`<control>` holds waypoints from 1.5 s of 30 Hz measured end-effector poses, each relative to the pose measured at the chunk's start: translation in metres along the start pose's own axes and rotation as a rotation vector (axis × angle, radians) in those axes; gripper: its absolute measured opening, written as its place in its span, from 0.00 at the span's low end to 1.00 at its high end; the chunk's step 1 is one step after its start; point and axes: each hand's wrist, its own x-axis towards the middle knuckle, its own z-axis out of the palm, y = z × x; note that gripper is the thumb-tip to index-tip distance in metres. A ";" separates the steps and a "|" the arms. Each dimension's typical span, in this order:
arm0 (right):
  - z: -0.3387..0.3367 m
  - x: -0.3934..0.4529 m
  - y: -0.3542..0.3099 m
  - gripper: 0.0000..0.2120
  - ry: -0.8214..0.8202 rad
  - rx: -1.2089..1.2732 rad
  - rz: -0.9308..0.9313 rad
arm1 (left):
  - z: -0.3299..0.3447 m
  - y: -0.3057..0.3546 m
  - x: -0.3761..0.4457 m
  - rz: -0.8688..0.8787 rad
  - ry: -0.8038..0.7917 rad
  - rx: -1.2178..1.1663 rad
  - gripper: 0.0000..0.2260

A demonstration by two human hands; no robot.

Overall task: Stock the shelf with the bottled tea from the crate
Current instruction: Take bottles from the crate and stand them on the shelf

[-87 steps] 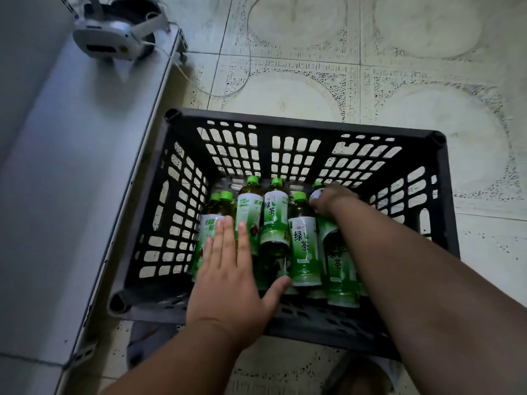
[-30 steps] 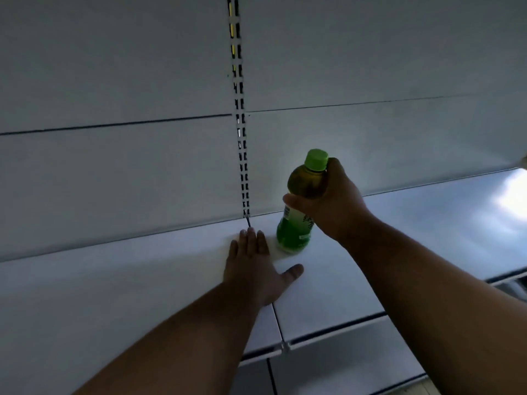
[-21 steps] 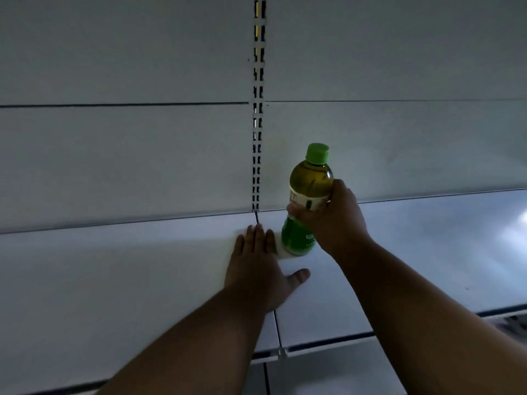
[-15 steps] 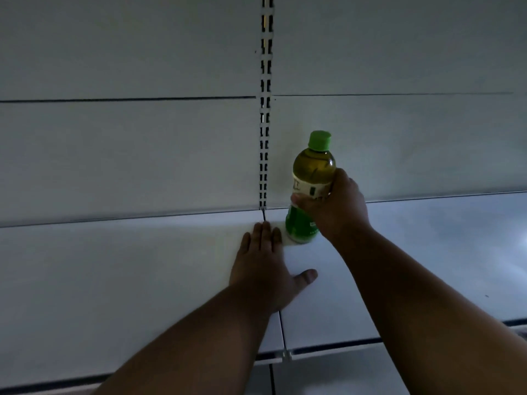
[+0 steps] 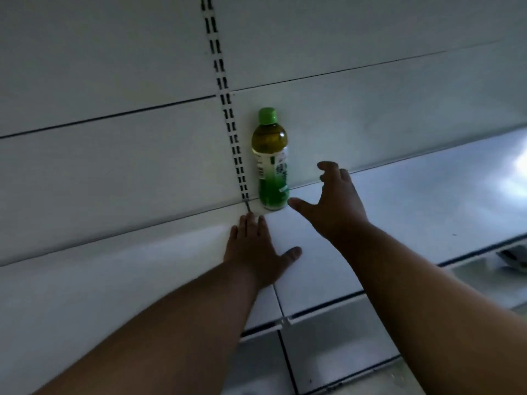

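1. The scene is being lit dimly overall, with the white shelf (image 5: 413, 212) and back panel (image 5: 114, 67) being rendered in grey tones.
2. Light is being received from the right, where a bright glare patch (image 5: 517, 169) is being blown out on the shelf surface.
3. The forearms and both hands are being left dark and underexposed.
4. Soft blur is being shown across the whole frame, and label print on the bottle (image 5: 271, 161) is being left unreadable.
5. Straight panel seams are being bent by wide-angle distortion toward the edges.
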 end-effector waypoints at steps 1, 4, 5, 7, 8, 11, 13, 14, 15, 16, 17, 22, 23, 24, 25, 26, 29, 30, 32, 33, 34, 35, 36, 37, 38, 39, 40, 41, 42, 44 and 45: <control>-0.017 -0.017 0.007 0.43 -0.005 -0.055 0.005 | -0.006 0.006 -0.007 0.033 0.036 0.005 0.48; -0.070 -0.075 0.027 0.41 -0.019 -0.240 0.049 | -0.020 0.035 -0.041 0.260 0.199 -0.014 0.40; -0.092 -0.100 0.033 0.41 -0.014 -0.302 0.082 | -0.023 0.051 -0.057 0.356 0.214 -0.035 0.38; -0.131 -0.149 0.043 0.41 -0.014 -0.405 0.161 | -0.026 0.082 -0.089 0.502 0.203 -0.068 0.37; -0.153 -0.179 0.049 0.41 -0.005 -0.449 0.223 | -0.026 0.100 -0.109 0.584 0.183 -0.067 0.36; -0.205 -0.270 0.058 0.40 0.001 -0.570 0.413 | -0.022 0.150 -0.168 0.808 0.129 -0.039 0.36; -0.227 -0.320 0.062 0.38 0.004 -0.599 0.530 | -0.016 0.179 -0.200 0.906 0.115 -0.059 0.35; -0.235 -0.343 0.065 0.38 0.005 -0.608 0.588 | -0.012 0.192 -0.216 0.949 0.099 -0.065 0.35; -0.241 -0.363 0.069 0.37 0.002 -0.614 0.646 | -0.005 0.204 -0.229 0.986 0.073 -0.058 0.35; -0.246 -0.382 0.076 0.37 0.001 -0.615 0.704 | 0.004 0.215 -0.241 1.023 0.052 -0.045 0.35; -0.247 -0.395 0.084 0.37 0.001 -0.610 0.752 | 0.013 0.224 -0.249 1.054 0.039 -0.030 0.35; -0.237 -0.442 0.148 0.41 0.035 -0.523 0.989 | 0.078 0.268 -0.269 1.158 -0.062 0.038 0.34; -0.231 -0.448 0.164 0.41 0.042 -0.483 1.035 | 0.094 0.276 -0.269 1.169 -0.094 0.052 0.34; -0.224 -0.452 0.180 0.41 0.046 -0.446 1.074 | 0.110 0.282 -0.268 1.171 -0.123 0.053 0.34; -0.215 -0.455 0.196 0.41 0.046 -0.408 1.108 | 0.127 0.286 -0.267 1.168 -0.152 0.051 0.34; -0.207 -0.458 0.212 0.41 0.048 -0.368 1.139 | 0.144 0.289 -0.267 1.162 -0.179 0.055 0.35; -0.184 -0.465 0.261 0.39 0.074 -0.244 1.234 | 0.192 0.293 -0.269 1.108 -0.297 0.057 0.41; -0.177 -0.467 0.278 0.39 0.078 -0.201 1.268 | 0.207 0.294 -0.271 1.084 -0.346 0.058 0.44; -0.163 -0.472 0.309 0.37 0.089 -0.122 1.334 | 0.230 0.295 -0.277 1.090 -0.379 0.096 0.46; -0.155 -0.475 0.325 0.37 0.094 -0.092 1.368 | 0.238 0.295 -0.279 1.105 -0.364 0.124 0.46; -0.149 -0.477 0.340 0.38 0.104 -0.068 1.401 | 0.244 0.296 -0.280 1.110 -0.344 0.148 0.46; -0.143 -0.479 0.355 0.38 0.113 -0.050 1.436 | 0.249 0.298 -0.279 1.103 -0.330 0.159 0.46; -0.136 -0.481 0.369 0.38 0.119 -0.040 1.467 | 0.252 0.300 -0.278 1.092 -0.326 0.169 0.46; -0.131 -0.483 0.379 0.38 0.121 -0.045 1.489 | 0.252 0.301 -0.278 1.088 -0.322 0.176 0.46; -0.125 -0.485 0.389 0.37 0.109 -0.064 1.509 | 0.253 0.302 -0.279 1.087 -0.324 0.179 0.46; -0.119 -0.487 0.398 0.37 0.087 -0.091 1.530 | 0.254 0.304 -0.279 1.088 -0.328 0.179 0.46; -0.112 -0.487 0.406 0.37 0.056 -0.111 1.558 | 0.254 0.304 -0.279 1.090 -0.336 0.176 0.46; -0.106 -0.488 0.412 0.38 0.032 -0.118 1.588 | 0.254 0.305 -0.280 1.086 -0.348 0.177 0.46; -0.101 -0.488 0.418 0.40 0.028 -0.116 1.616 | 0.253 0.306 -0.280 1.082 -0.350 0.182 0.46; -0.097 -0.486 0.430 0.41 0.051 -0.077 1.671 | 0.254 0.307 -0.281 1.074 -0.350 0.194 0.46; -0.099 -0.485 0.436 0.40 0.064 -0.037 1.700 | 0.254 0.307 -0.281 1.071 -0.361 0.198 0.46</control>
